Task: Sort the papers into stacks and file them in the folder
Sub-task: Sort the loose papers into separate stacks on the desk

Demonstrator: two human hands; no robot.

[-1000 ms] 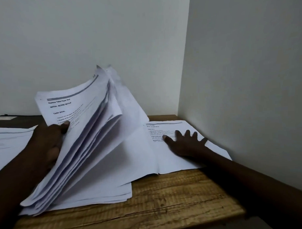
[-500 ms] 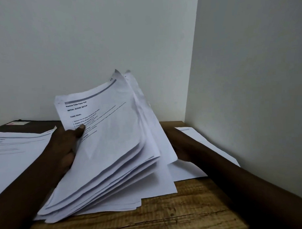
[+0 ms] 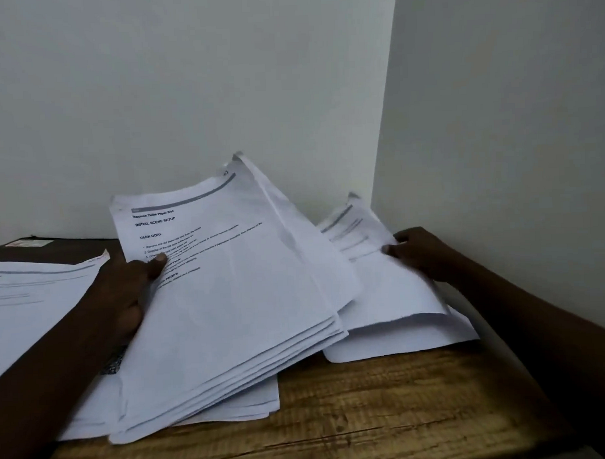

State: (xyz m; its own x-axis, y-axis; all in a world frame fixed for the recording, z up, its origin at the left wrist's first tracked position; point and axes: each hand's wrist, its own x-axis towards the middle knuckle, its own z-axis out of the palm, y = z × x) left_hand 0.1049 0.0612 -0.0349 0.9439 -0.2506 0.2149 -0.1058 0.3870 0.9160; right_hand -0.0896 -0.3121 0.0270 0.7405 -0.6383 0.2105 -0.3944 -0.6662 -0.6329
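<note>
The left hand (image 3: pixel 131 290) grips a thick sheaf of papers (image 3: pixel 235 300) by its left edge, thumb pressed on the printed top page, and holds it tilted up from the desk (image 3: pixel 369 409), with its far corners fanned apart at twelve o'clock. Under the sheaf a few flat sheets (image 3: pixel 262 402) lie on the wood, their edges showing at six o'clock. At three o'clock the right hand (image 3: pixel 422 252) pinches the right edge of a single sheet (image 3: pixel 382 288), which curls upward, slightly blurred, above a bottom sheet (image 3: pixel 401 346) with a rounded corner lying flat. The raised sheaf overlaps this sheet's left side and hides it. At nine o'clock a separate stack (image 3: pixel 29 300) of printed pages rests flat, its near part hidden by the left forearm. Behind it, at ten o'clock, lies a dark folder (image 3: pixel 65 249) with a pale label, against the back wall (image 3: pixel 186 96). The desk is rough, cracked, grainy brown wood, set in a corner; the side wall (image 3: pixel 514 136) stands just beside the right hand.
</note>
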